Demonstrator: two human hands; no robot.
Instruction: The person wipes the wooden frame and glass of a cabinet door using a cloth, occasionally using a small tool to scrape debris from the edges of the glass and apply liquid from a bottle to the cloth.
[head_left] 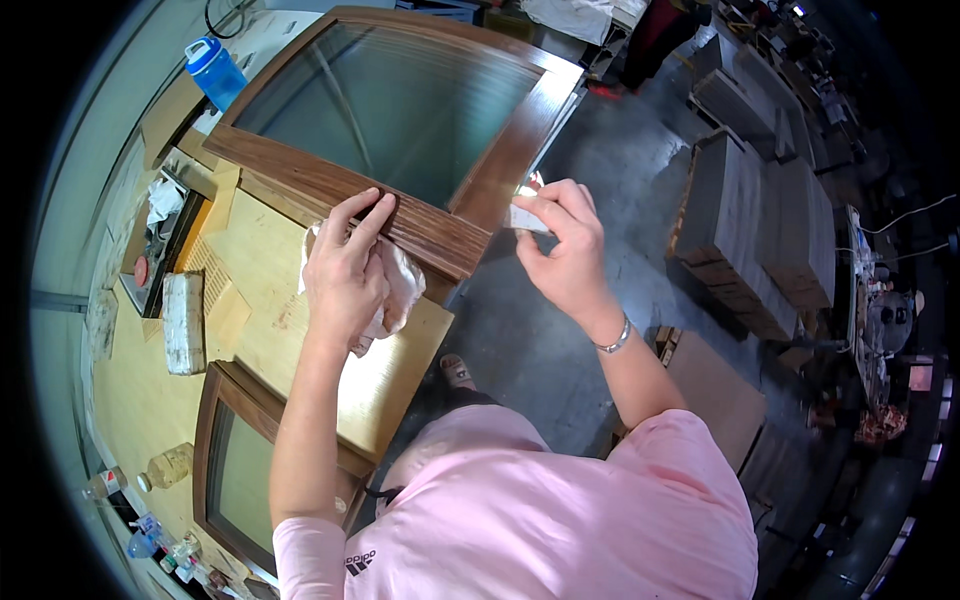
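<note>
A finishing step was judged under way: the brown wooden glass-panelled door frame (400,215), at twelve o'clock, was pressed by the left hand (345,275) clutching a white rag (400,290); a small white scraper (527,218) was pinched by the right hand (565,250). Careful edge contact seemed needed next.

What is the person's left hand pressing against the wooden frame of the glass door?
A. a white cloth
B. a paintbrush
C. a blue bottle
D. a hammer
A: the left hand has a crumpled white cloth bunched under it, with its fingertips on the brown wooden frame of the glass door, while the blue bottle stands far off at the frame's top corner.
</note>
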